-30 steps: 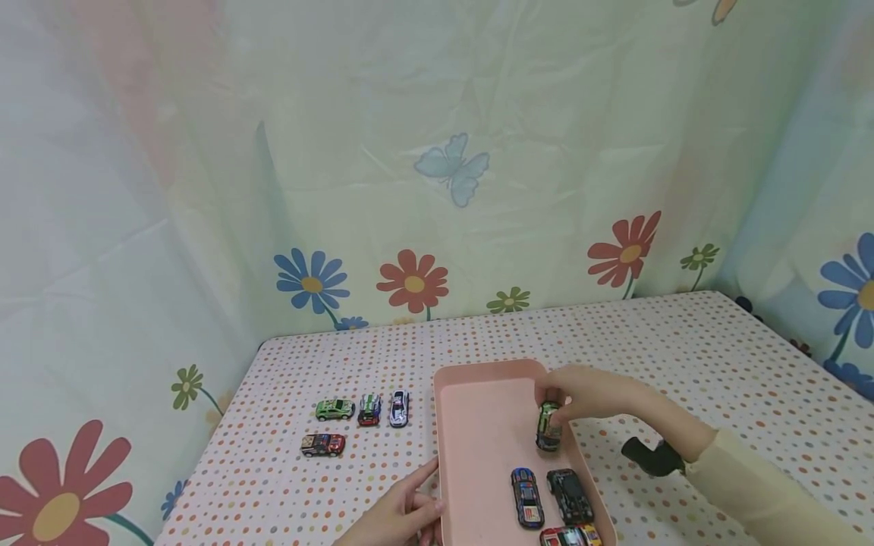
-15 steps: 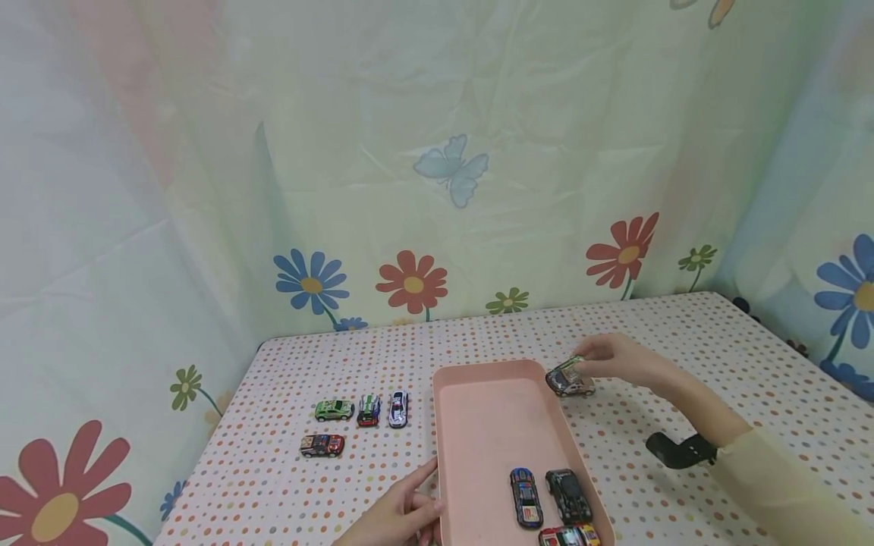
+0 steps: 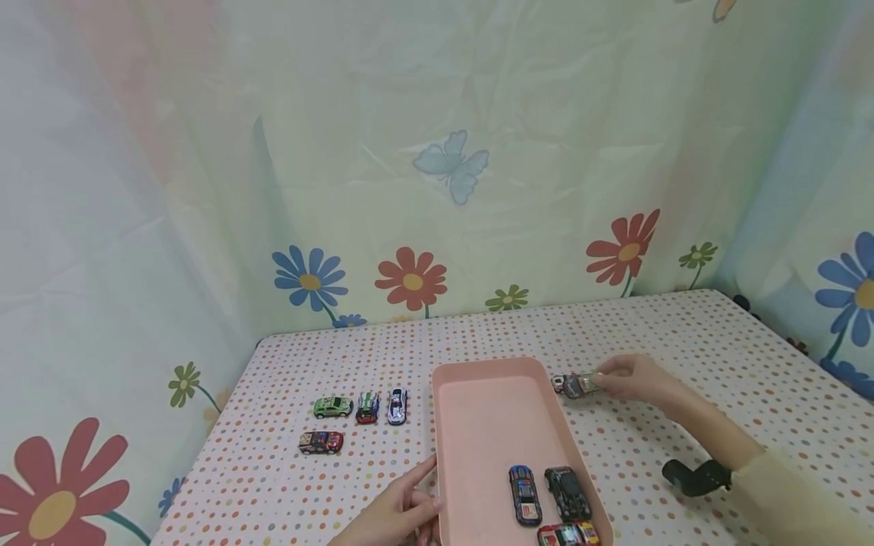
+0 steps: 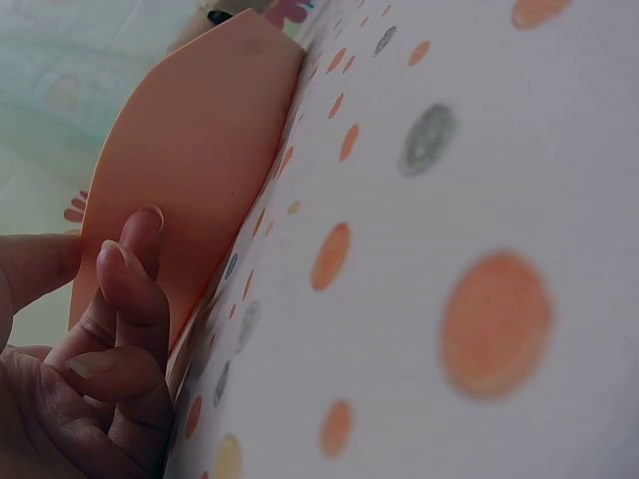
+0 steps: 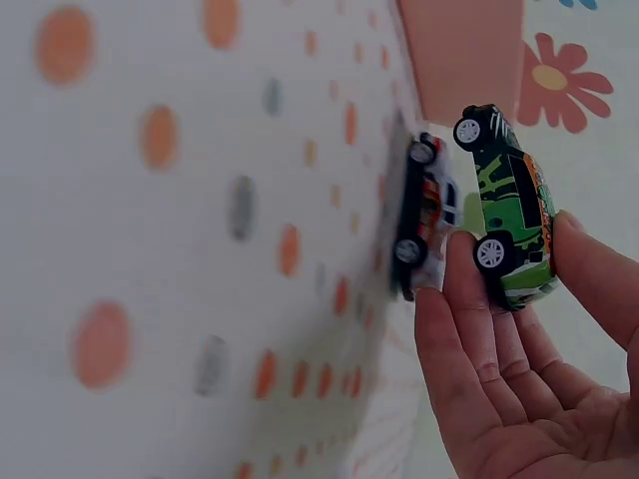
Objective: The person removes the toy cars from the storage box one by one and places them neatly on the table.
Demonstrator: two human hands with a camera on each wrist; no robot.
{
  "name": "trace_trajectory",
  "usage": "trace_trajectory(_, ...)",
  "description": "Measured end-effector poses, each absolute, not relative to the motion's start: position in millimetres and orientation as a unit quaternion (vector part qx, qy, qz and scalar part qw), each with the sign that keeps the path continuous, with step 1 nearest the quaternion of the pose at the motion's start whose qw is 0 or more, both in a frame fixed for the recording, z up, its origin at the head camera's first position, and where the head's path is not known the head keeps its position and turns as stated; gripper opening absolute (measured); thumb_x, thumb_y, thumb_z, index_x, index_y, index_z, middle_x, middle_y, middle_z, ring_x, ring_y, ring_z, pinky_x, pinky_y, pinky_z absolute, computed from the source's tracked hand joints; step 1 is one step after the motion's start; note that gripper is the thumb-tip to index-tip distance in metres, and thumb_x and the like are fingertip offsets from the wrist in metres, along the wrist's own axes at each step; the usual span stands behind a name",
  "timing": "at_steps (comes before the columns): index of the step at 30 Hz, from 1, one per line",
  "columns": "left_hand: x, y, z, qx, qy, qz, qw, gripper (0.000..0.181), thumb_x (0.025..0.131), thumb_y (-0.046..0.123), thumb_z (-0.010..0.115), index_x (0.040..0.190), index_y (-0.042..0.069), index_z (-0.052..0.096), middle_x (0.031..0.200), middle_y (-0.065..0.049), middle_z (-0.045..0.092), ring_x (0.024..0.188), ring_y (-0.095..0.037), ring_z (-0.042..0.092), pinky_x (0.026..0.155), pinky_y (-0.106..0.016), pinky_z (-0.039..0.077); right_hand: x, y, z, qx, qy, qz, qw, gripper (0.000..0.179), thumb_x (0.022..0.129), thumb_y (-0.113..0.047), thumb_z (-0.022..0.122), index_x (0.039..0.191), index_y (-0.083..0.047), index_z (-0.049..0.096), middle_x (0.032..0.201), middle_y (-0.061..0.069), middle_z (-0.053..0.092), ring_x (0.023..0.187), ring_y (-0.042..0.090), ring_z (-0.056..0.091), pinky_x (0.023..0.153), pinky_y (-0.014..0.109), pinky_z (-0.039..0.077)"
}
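My right hand (image 3: pixel 635 378) pinches a green and black toy car (image 5: pixel 514 215) between thumb and fingers, just past the right rim of the pink tray (image 3: pixel 478 440). Below it a white and red toy car (image 5: pixel 427 215) stands on the table, its end close to my index fingertip. My left hand (image 3: pixel 399 504) rests against the tray's left side; in the left wrist view its fingers lie beside the wall, some loosely bent. Inside the tray's near right part are a blue toy car (image 3: pixel 524 495), a black toy car (image 3: pixel 568 493) and a red and yellow toy car (image 3: pixel 568 534).
Left of the tray stand a green toy car (image 3: pixel 333 407), a green-striped car (image 3: pixel 367 408), a white car (image 3: pixel 397 406) and a dark red car (image 3: pixel 321 443). A flowered curtain (image 3: pixel 478 227) hangs behind the dotted table (image 3: pixel 328 516). A black device (image 3: pixel 696 478) sits at my right wrist.
My right hand has carried the green and black car from inside the tray over its right rim and down beside the white and red car. My left hand has stayed at the tray.
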State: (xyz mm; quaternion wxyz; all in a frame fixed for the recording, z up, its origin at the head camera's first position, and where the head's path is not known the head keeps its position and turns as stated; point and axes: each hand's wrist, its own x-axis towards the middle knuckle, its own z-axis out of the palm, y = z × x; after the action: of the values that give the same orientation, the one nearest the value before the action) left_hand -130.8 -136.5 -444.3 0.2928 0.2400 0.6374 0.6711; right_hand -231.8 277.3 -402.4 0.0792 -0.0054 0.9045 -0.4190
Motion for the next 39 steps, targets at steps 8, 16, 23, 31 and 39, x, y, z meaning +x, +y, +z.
trace_trajectory(8, -131, -137, -443, 0.245, 0.644, 0.665, 0.289, 0.067, 0.099, 0.012, 0.049, 0.145, -0.01, 0.005, 0.07, -0.033, 0.052, 0.055, -0.004, 0.05, 0.05, -0.015, 0.037, -226, 268, -413, 0.008, 0.893, -0.439, 0.101, 0.052, 0.087, -0.03, 0.067, 0.111, 0.015, 0.053, 0.097, 0.022, 0.064, 0.084, 0.03, 0.064, 0.072, 0.039, 0.052)
trace_trajectory(16, -131, -137, -443, 0.243, 0.648, 0.662, 0.287, 0.066, 0.099, 0.013, 0.048, 0.145, -0.009, 0.006, 0.068, -0.027, 0.054, 0.055, -0.005, 0.05, 0.05, -0.016, 0.037, -221, 265, -414, 0.017, 0.902, -0.42, 0.1, 0.048, 0.086, -0.03, 0.068, 0.106, 0.012, 0.057, 0.089, 0.014, 0.066, 0.076, 0.024, 0.064, 0.067, 0.037, 0.052)
trace_trajectory(23, -131, -138, -443, 0.24, 0.651, 0.661, 0.287, 0.066, 0.099, 0.013, 0.048, 0.145, -0.009, 0.007, 0.071, -0.01, 0.058, 0.055, -0.005, 0.05, 0.049, -0.016, 0.034, -217, 263, -415, 0.012, 0.897, -0.43, 0.103, 0.043, 0.085, -0.027, 0.069, 0.101, 0.012, 0.058, 0.085, 0.011, 0.065, 0.074, 0.021, 0.063, 0.066, 0.034, 0.053)
trace_trajectory(31, -131, -138, -443, 0.238, 0.65, 0.662, 0.286, 0.066, 0.099, 0.014, 0.048, 0.146, -0.008, 0.007, 0.072, -0.005, 0.058, 0.055, -0.006, 0.05, 0.049, -0.016, 0.034, -219, 262, -412, 0.0, 0.909, -0.403, 0.107, 0.041, 0.087, -0.03, 0.067, 0.096, 0.009, 0.057, 0.079, 0.006, 0.065, 0.069, 0.018, 0.061, 0.063, 0.033, 0.053)
trace_trajectory(39, -131, -138, -443, 0.24, 0.65, 0.661, 0.287, 0.066, 0.099, 0.014, 0.048, 0.145, -0.009, 0.007, 0.071, -0.006, 0.058, 0.055, -0.006, 0.05, 0.05, -0.016, 0.034, -222, 266, -409, -0.019, 0.927, -0.357, 0.116, 0.038, 0.088, -0.031, 0.065, 0.094, 0.006, 0.058, 0.075, 0.005, 0.059, 0.063, 0.017, 0.058, 0.059, 0.033, 0.05)
